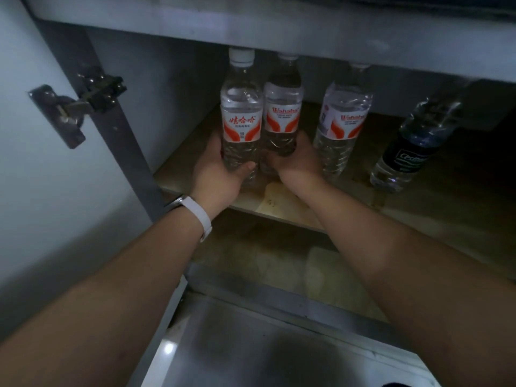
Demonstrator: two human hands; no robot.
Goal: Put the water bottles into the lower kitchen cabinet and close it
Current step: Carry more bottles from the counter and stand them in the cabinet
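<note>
Both my arms reach into the open lower cabinet. My left hand (220, 171) grips the bottom of a clear water bottle with a red-and-white label (241, 107), standing upright on the shelf (178, 177). My right hand (298, 160) grips the base of a second red-labelled bottle (283, 107) right beside the first; the two touch. A third red-labelled bottle (342, 121) stands free to the right. Further right stands a bottle with a dark label (410, 152), partly in shadow.
The open cabinet door (42, 163) stands at the left with a metal hinge (81, 101). A lower cabinet floor (279, 269) lies beneath the shelf. The cabinet's top rail (279, 29) hides the bottle caps at the back. A shiny steel surface (265, 350) lies below.
</note>
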